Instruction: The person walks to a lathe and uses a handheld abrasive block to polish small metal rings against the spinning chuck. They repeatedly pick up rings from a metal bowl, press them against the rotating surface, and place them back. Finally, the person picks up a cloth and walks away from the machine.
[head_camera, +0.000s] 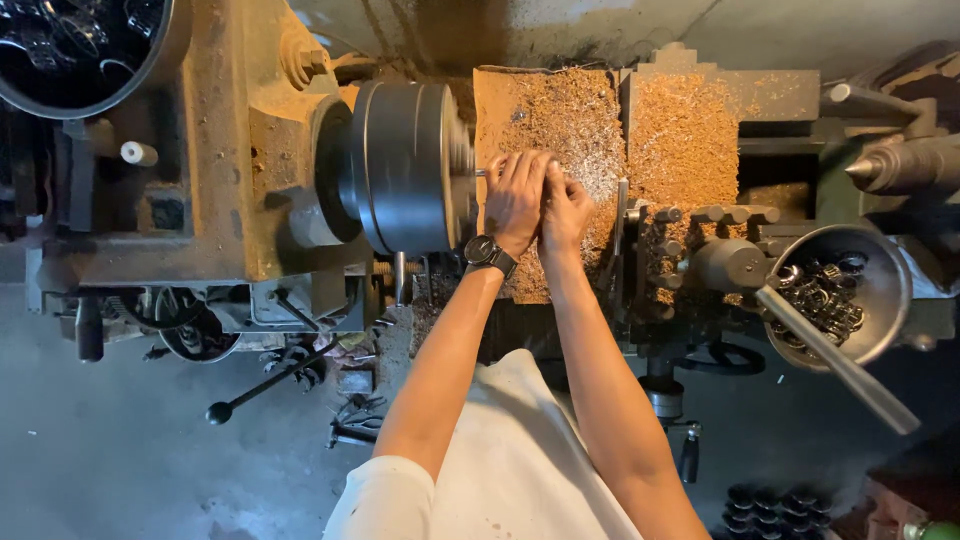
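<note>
I look down on a rusty lathe. Its round steel chuck (405, 165) is blurred at the right face, as if spinning. My left hand (517, 197), with a dark wristwatch on the wrist, and my right hand (566, 210) are pressed together just right of the chuck, fingers curled around something small at the spindle. What they hold is hidden by the fingers. Under the hands the lathe bed (560, 110) is covered with brown and silver metal shavings.
The tool post with bolts (700, 225) stands right of my hands. A metal bowl of small rings (885, 300) sits on the carriage at right, with a long lever (840, 365) crossing it. The tailstock point (890, 165) is at far right. A second bowl (85, 50) sits top left.
</note>
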